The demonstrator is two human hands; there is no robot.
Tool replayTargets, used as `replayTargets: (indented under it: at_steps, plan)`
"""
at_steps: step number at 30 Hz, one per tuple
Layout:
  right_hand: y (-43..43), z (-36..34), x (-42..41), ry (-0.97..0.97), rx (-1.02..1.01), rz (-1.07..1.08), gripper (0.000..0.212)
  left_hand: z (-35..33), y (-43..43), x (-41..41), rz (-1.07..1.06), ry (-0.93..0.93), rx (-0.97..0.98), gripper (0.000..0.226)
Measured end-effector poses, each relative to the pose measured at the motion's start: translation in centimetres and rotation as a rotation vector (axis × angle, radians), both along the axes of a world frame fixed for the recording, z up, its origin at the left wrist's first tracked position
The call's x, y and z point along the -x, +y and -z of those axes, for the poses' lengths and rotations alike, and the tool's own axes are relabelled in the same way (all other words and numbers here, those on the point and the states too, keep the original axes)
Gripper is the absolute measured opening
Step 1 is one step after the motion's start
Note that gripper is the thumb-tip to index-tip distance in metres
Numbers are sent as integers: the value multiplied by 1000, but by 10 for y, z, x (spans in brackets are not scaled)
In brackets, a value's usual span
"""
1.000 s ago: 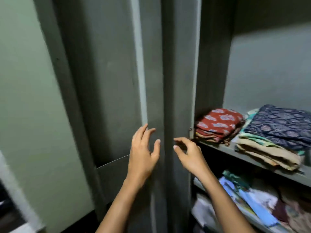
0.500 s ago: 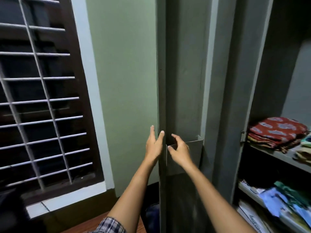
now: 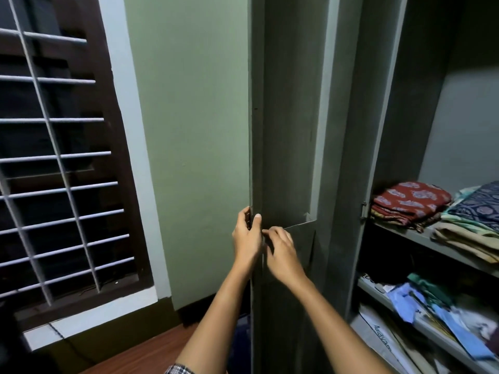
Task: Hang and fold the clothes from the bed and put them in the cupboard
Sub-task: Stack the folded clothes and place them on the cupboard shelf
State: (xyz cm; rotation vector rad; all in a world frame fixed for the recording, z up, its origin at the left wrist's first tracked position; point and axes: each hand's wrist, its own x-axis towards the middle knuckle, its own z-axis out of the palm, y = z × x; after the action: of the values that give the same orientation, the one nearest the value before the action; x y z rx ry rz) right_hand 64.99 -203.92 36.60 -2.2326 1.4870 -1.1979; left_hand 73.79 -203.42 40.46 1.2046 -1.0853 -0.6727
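Note:
The grey cupboard door (image 3: 286, 130) stands open, seen almost edge-on in the middle of the view. My left hand (image 3: 247, 236) grips the door's edge, fingers on its outer face and thumb on the inner side. My right hand (image 3: 280, 252) rests with curled fingers on the inner face, at the top of a small metal pocket (image 3: 299, 238) fixed to the door. Folded clothes lie on the cupboard shelf (image 3: 399, 233) to the right: a red patterned stack (image 3: 407, 201) and a blue patterned one on pale fabrics (image 3: 475, 211).
A barred window (image 3: 54, 163) with a dark wooden frame fills the left side, next to a green wall (image 3: 194, 130). A lower shelf (image 3: 432, 330) holds papers and mixed fabric. A reddish-brown surface (image 3: 140, 354) shows at the bottom left.
The view has swung left, from the shelves to the window. The door has swung further open. My left hand has closed on the door's edge and my right hand has moved to the pocket's top.

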Motion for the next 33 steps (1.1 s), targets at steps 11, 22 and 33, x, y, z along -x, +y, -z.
replayTargets:
  at_steps: [11, 22, 33]
  plan:
    - [86, 15, 74, -361, 156, 104, 49, -10, 77, 90, 152, -58, 162, 50]
    - [161, 23, 222, -733, 31, 263, 18, -16, 148, 233, 372, 82, 176, 37]
    - [182, 21, 344, -883, -10, 429, 41, -8, 160, 347, 648, 74, 38, 42]
